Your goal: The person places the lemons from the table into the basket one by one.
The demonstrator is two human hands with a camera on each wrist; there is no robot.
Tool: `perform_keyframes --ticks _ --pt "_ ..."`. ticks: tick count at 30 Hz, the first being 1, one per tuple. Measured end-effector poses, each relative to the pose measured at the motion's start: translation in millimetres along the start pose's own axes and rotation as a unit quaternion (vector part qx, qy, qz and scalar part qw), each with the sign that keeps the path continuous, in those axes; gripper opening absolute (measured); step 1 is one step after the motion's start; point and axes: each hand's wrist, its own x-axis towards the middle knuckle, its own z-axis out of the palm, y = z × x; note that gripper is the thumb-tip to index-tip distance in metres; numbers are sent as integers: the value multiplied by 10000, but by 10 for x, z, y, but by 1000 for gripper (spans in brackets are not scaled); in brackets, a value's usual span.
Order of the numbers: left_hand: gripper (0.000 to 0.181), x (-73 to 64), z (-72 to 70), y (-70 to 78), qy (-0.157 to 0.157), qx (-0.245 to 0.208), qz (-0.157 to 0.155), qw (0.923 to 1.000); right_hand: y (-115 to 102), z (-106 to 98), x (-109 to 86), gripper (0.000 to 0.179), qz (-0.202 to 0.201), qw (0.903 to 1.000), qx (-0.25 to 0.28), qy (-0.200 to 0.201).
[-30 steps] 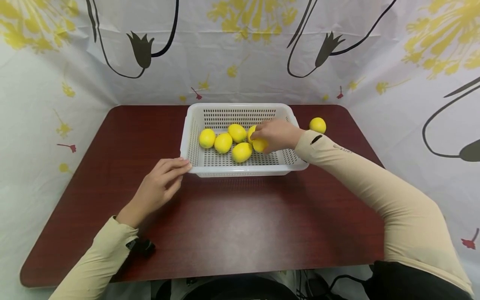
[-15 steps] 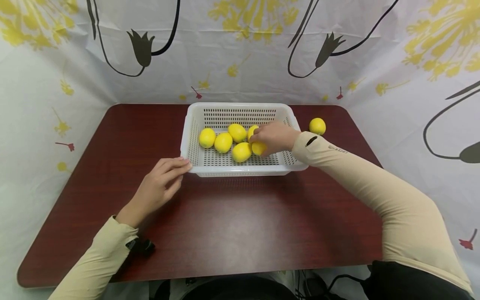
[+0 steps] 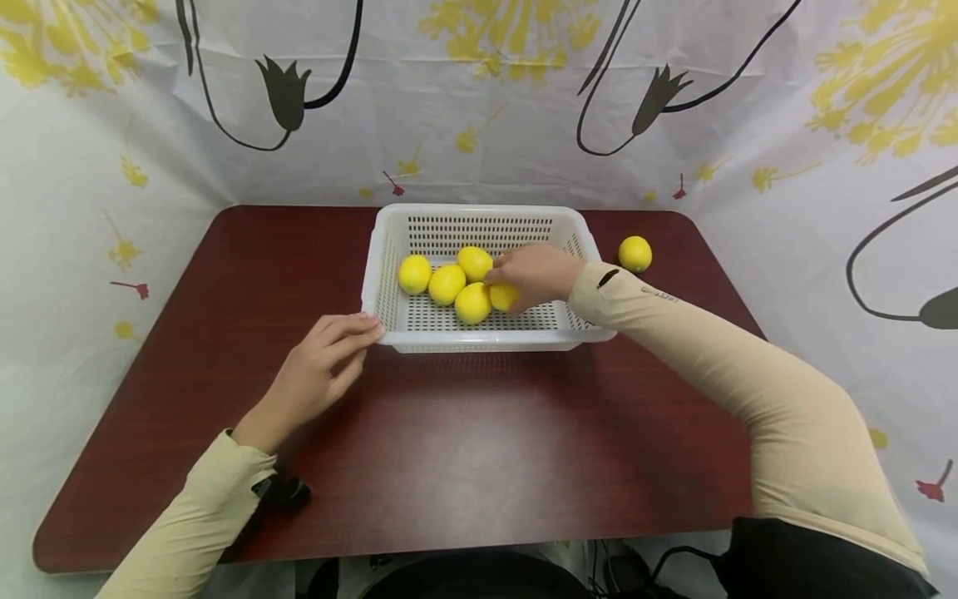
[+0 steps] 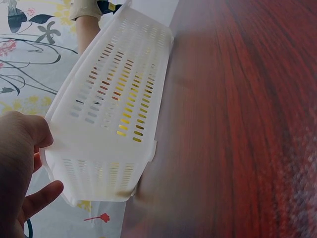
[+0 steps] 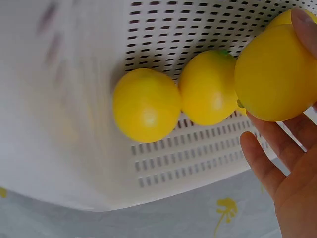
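A white plastic basket [image 3: 494,338] with slotted walls stands at the table's far side, with several yellow lemons [image 3: 446,285] inside. At its near left corner my left hand [image 3: 310,370] holds the rim, fingers on top; the left wrist view has the thumb [image 4: 37,130] against the outer wall. My right hand [image 3: 540,273] reaches in from the right and grips a lemon [image 5: 277,74], its fingers curved around the fruit. That lemon lies close beside another lemon [image 3: 473,304]. My right hand partly covers what is behind it.
One lemon [image 3: 634,254] lies on the dark red table [image 3: 479,449], right of the basket and beyond the right forearm. A printed white cloth [image 3: 479,108] hangs behind and at both sides. Black cables [image 3: 677,553] hang below the table's near edge.
My right hand has moved slightly left with the lemon in it, and the front lemon in the basket has shifted left. The left hand stays at the corner.
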Motion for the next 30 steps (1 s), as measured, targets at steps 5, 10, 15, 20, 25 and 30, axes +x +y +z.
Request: perform_keyframes --ticks 5,10,15,20,25,30 --pt "41 -3 14 -17 -48 -20 11 10000 -45 51 94 63 84 9998 57 -161" --pt "38 -1 9 -20 -21 4 43 10000 -77 88 164 64 192 9993 -39 -308" --pt "38 -4 2 -17 -32 16 40 10000 -96 113 192 63 305 9981 -82 -521" --pt "39 -6 -4 -19 -18 16 34 10000 -103 135 215 66 357 9974 -69 -616" --pt "39 -7 -7 -17 -33 39 21 10000 -101 154 225 64 329 9976 -69 -603" --pt "39 -9 -3 -16 -30 32 16 10000 -99 172 231 64 326 9976 -42 -603"
